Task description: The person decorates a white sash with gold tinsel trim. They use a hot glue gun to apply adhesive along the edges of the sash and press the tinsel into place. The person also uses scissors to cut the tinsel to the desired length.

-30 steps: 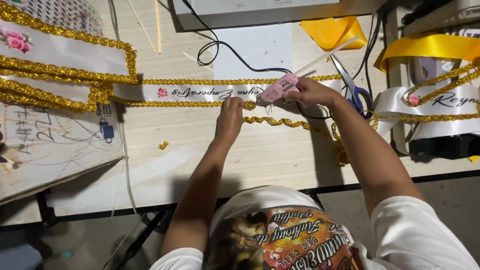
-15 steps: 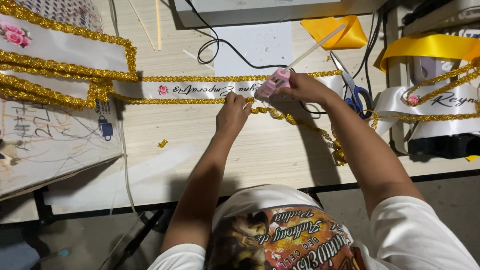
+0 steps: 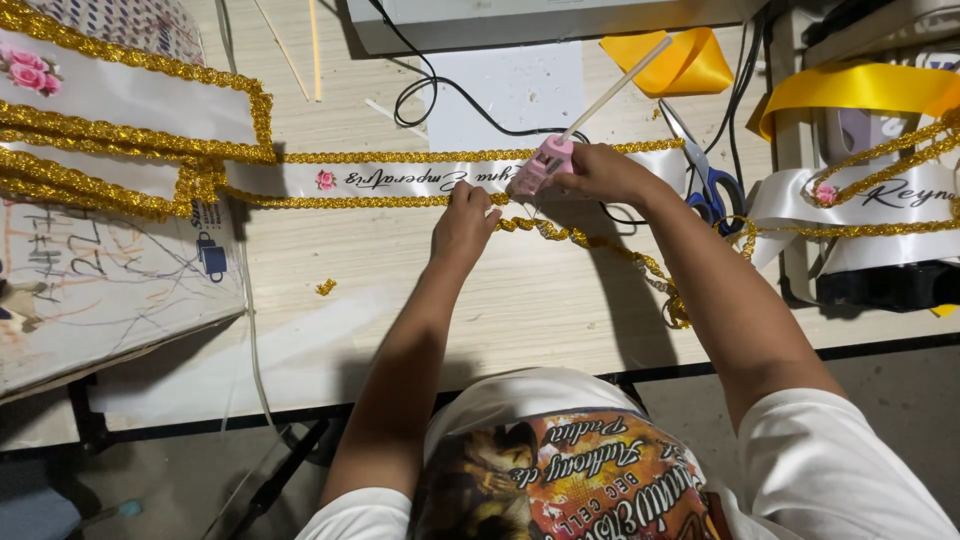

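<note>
- Since the earlier frames, both hands have shifted slightly left along the sash (image 3: 400, 180), the glue gun (image 3: 541, 166) following.
- Right hand (image 3: 600, 172), fingers clamped on the gun, tilts its nozzle down at the sash's lower edge, likely to bond the gold trim (image 3: 590, 243) there.
- Left hand (image 3: 465, 225), fingers together, presses the trim just left of the nozzle, seemingly pinning it.
- Sash lies flat across the bench (image 3: 420, 290), centre frame; scissors (image 3: 700, 165) sit right of the hands.
</note>
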